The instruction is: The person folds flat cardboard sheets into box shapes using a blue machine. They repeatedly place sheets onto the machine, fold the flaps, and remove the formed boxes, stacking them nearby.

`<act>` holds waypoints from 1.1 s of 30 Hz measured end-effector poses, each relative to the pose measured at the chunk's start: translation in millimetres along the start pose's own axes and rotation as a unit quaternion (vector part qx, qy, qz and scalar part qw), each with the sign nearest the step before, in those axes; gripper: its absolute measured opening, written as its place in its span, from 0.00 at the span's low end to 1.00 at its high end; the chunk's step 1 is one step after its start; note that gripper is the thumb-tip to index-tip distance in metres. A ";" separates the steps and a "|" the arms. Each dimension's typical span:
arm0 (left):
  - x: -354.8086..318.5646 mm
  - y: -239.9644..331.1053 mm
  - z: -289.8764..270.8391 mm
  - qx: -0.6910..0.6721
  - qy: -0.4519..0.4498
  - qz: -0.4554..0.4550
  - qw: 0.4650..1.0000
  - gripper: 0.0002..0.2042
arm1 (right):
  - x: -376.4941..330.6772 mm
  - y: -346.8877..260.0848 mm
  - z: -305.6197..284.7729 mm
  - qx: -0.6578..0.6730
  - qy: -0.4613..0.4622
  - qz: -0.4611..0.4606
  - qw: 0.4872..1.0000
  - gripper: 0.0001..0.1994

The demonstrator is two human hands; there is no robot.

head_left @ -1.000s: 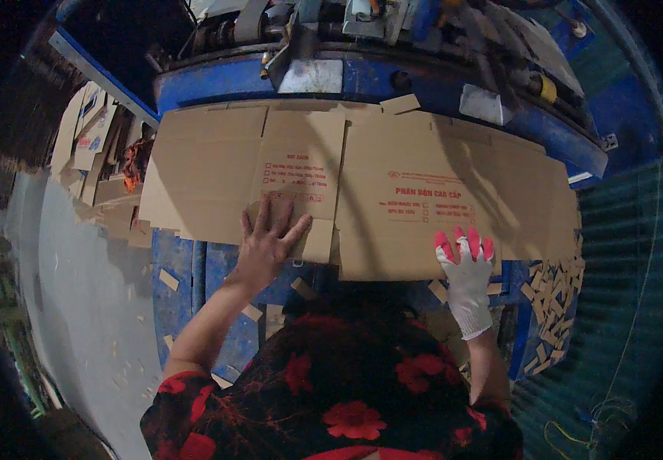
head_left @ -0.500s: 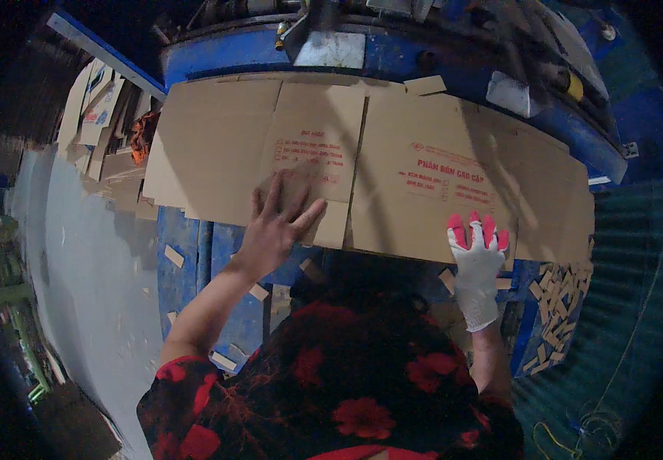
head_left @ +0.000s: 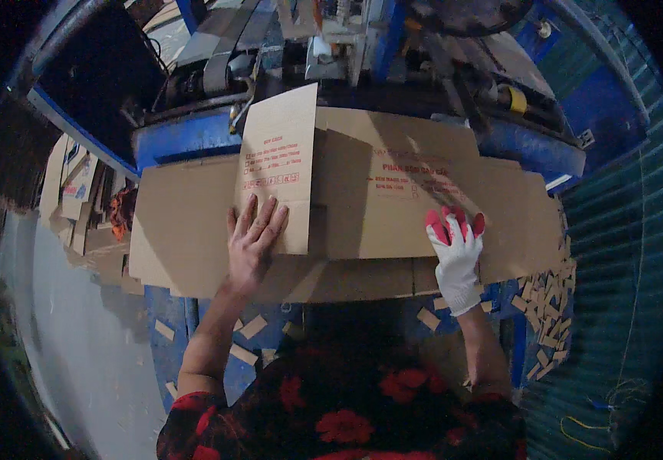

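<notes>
A brown cardboard sheet with red print [head_left: 393,222] lies across the bench in front of me, on top of other cardboard. Its narrow left panel [head_left: 281,165], also printed in red, stands tilted up at a crease, its upper corner rising above the sheet. My left hand [head_left: 251,241] is bare and rests with fingers spread on the lower part of this panel. In a white glove with pink fingertips, my right hand [head_left: 455,249] lies on the sheet near its lower edge, fingers apart. The underside of each hand is hidden.
Behind the cardboard stands a blue machine [head_left: 185,142] with dark rollers and a yellow-banded part [head_left: 512,98]. Small cardboard offcuts [head_left: 546,314] pile up at the right of the blue bench. More cardboard [head_left: 78,192] is stacked at the left. A green corrugated wall [head_left: 615,268] rises at the right.
The narrow left panel, flat before, is now tilted up, with my left hand on it. The printed sheet's main part has shifted left, baring cardboard below it. My view has shifted, showing more machine.
</notes>
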State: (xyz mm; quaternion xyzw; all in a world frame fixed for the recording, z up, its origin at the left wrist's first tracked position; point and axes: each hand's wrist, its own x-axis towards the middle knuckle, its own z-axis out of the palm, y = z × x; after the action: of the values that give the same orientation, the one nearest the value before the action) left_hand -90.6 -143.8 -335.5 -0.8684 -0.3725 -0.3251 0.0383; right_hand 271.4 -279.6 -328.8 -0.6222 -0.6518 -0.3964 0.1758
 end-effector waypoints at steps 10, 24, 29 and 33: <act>73.1 -14.9 37.9 0.024 0.015 0.026 0.999 0.27 | 55.8 42.8 50.8 -0.054 -0.085 -0.013 0.995 0.18; 233.6 -69.4 100.1 -0.041 -0.024 -0.061 0.997 0.26 | 213.7 64.5 142.4 -0.072 -0.301 -0.040 0.950 0.22; 92.7 -86.8 59.1 -0.001 -0.033 -0.111 0.993 0.23 | 177.0 23.4 129.2 0.097 -0.265 -0.122 0.952 0.18; -22.2 -118.6 1.4 0.144 0.027 -0.251 0.957 0.16 | 180.4 -16.3 126.2 0.131 -0.193 -0.215 0.948 0.20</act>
State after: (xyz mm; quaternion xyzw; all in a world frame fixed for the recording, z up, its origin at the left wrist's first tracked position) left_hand -180.9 -71.8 -370.6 -0.7231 -0.6204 -0.2903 0.0898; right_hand 259.7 -64.2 -282.1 -0.5035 -0.8376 -0.2085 0.0374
